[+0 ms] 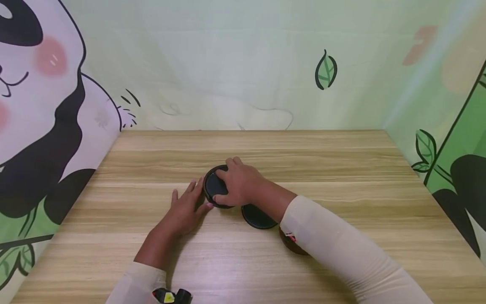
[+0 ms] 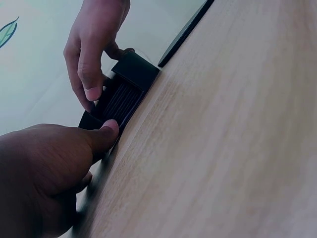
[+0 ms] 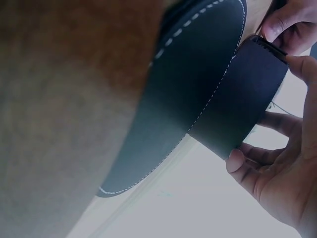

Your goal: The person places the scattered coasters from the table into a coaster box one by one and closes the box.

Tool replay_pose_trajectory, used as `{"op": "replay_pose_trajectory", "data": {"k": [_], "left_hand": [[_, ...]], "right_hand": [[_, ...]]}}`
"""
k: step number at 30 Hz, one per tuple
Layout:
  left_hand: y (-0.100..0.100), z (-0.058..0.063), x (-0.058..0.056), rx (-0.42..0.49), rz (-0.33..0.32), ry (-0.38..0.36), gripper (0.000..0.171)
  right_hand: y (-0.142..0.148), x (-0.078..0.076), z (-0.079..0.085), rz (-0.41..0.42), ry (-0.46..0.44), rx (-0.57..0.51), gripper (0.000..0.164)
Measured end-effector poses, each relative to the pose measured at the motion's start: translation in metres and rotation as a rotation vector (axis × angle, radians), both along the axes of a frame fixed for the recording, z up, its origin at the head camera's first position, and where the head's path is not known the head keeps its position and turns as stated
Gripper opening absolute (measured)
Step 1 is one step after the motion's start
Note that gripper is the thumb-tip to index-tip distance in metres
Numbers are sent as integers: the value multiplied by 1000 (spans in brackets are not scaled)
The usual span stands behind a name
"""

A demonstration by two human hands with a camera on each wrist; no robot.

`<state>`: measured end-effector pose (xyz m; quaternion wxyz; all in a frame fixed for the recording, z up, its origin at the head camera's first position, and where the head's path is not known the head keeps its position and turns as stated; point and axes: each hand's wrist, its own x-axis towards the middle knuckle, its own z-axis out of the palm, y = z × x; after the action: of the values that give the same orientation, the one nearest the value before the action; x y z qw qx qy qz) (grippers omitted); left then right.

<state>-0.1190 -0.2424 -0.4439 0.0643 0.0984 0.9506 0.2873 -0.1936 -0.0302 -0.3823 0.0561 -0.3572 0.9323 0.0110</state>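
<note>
A round black coaster holder (image 1: 217, 185) sits on the table; ridged edges, like stacked coasters, show in its side opening in the left wrist view. My right hand (image 1: 243, 183) grips the holder from above and the right, fingers spread over its top and rim. At the holder's left side, my left hand (image 1: 186, 211) touches the edge with extended fingers and thumb. The thumb (image 2: 110, 130) presses beside the opening. Just right of the holder lies a flat black coaster (image 3: 183, 94) with white stitching, partly beneath my right forearm.
A brown round object (image 1: 292, 245) lies partly hidden under the right sleeve. The wood-grain table (image 1: 212, 270) ends at a panda-print backdrop (image 1: 228, 76), which also rises along both sides. A wrist camera (image 1: 172, 295) sits at the left cuff.
</note>
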Motion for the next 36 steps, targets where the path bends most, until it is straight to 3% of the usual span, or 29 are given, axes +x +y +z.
{"op": "replay_pose_trajectory", "data": {"k": [19,30,36], "left_hand": [[0,-2,1,12,3,-10,83],[0,0,1,0,5,-5,83],[1,1,1,5,6,1,85]], "right_hand": [[6,-1,4,17,-65,3,85],[11,12,21,-104,-309,-87,99],[16,23,25,-148,-349,-122,106]]}}
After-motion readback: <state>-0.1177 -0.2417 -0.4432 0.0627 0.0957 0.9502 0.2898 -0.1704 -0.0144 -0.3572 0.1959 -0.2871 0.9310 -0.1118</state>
